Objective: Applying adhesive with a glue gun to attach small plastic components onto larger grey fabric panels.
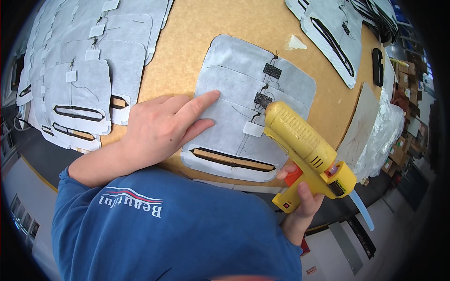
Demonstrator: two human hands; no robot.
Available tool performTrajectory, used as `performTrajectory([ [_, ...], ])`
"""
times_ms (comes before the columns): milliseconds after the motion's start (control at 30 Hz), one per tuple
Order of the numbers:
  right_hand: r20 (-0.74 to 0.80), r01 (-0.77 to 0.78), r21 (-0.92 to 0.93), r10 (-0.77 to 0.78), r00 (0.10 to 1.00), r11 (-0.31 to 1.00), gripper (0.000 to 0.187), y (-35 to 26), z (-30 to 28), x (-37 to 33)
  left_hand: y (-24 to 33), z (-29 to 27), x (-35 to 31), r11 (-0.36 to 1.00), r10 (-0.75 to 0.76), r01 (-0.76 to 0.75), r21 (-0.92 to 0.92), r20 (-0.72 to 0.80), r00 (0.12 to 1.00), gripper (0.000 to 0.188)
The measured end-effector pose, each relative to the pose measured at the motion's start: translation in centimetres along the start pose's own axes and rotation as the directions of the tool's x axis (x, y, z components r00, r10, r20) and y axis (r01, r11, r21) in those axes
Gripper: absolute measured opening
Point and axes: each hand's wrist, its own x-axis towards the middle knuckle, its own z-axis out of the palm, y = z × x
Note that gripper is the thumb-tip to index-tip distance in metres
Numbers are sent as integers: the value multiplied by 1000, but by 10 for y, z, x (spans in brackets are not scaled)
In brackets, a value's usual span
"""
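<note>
A yellow hot glue gun with a red trigger is in my right hand, the fingers wrapped round its handle. A pale blue glue stick sticks out of its back end. The gun's front end is over a grey fabric panel on the table, beside a row of small black patches and a white tag joined by thin wires. The nozzle tip is hidden. My left hand rests on the panel's left side, index finger and thumb stretched out, holding nothing. A black-edged slot runs along the panel's near edge.
Overlapping similar panels cover the table's left side. More panels and a bundle of black strips lie at the far right. A torn white scrap is on the brown tabletop. Clear plastic wrap and cardboard boxes stand right.
</note>
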Motion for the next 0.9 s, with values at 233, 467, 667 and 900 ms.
performTrajectory([
  [233, -168, 56, -119, -76, 983, 991, 58, -5, 21, 11, 0, 1, 0, 1000, 1, -1, -7, -7, 1000, 50],
  [467, -142, 44, -111, -59, 988, 993, 57, -1, 11, 2, 0, 2, 0, 1000, 17, -18, -11, -37, 999, 50],
  [667, -199, 49, -88, -66, 978, 995, 57, 1, 2, -2, 3, -7, 2, 993, -28, 28, -114, 5, 1000, 52],
  [900, -153, 82, -43, -88, 984, 996, 51, 6, 1, -1, 4, -29, -5, 740, -232, 374, -559, 310, 922, 38],
])
